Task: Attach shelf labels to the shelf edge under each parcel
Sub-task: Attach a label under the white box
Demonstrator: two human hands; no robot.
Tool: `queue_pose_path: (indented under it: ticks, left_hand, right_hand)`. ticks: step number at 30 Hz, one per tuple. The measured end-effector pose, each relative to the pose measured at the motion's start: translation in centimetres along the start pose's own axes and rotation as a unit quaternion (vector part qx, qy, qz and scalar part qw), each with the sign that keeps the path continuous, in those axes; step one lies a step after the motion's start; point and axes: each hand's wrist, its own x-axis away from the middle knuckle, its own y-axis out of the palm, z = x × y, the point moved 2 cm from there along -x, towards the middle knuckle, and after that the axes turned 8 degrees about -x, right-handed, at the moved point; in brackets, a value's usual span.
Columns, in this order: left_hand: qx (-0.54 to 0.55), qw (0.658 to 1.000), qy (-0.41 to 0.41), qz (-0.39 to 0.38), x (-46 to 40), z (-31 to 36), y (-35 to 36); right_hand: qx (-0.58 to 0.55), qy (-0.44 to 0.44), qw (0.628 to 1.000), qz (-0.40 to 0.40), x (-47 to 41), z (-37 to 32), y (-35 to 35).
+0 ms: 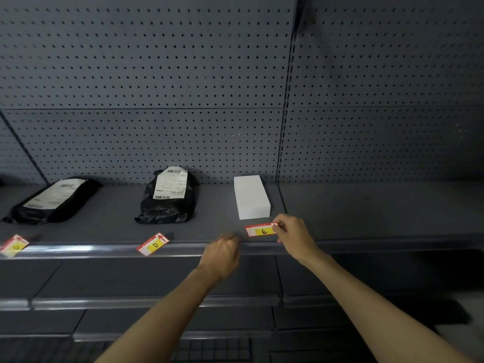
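A white box parcel (251,196) stands on the grey shelf (104,231). Just in front of it my right hand (294,235) pinches the right end of a red and white label marked E (260,230), held flat above the shelf's front edge (183,248). My left hand (222,255) is at the shelf edge left of that label, blurred, fingers curled, holding nothing that I can see. A label marked D (153,243) lies tilted on the edge below a black bag parcel (169,196). Another label (14,246) lies at the far left below a second black bag parcel (52,200).
A grey pegboard back panel (157,74) rises behind the shelf. Lower shelves (157,301) step out below my arms. An upright post (284,140) divides this bay from the bay to the right, whose shelf (379,205) carries nothing.
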Motion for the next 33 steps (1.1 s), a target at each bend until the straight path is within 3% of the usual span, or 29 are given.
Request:
queue_pose_path:
  ticks: [7,27,33]
  left_hand:
    - [-0.019,0.999,0.019,0.046,0.0,-0.2,1.4]
    - [-0.044,0.998,0.030,0.039,1.0,0.1,2.8]
    - [-0.043,0.996,0.038,0.075,1.3,0.6,3.1]
  right_hand:
    - [0.003,-0.026,1.000,-0.017,0.0,0.5,1.2]
    - [0.058,-0.054,0.997,-0.013,-0.4,1.3,2.0]
    - [0.054,-0.056,0.997,0.001,-0.2,1.7,1.7]
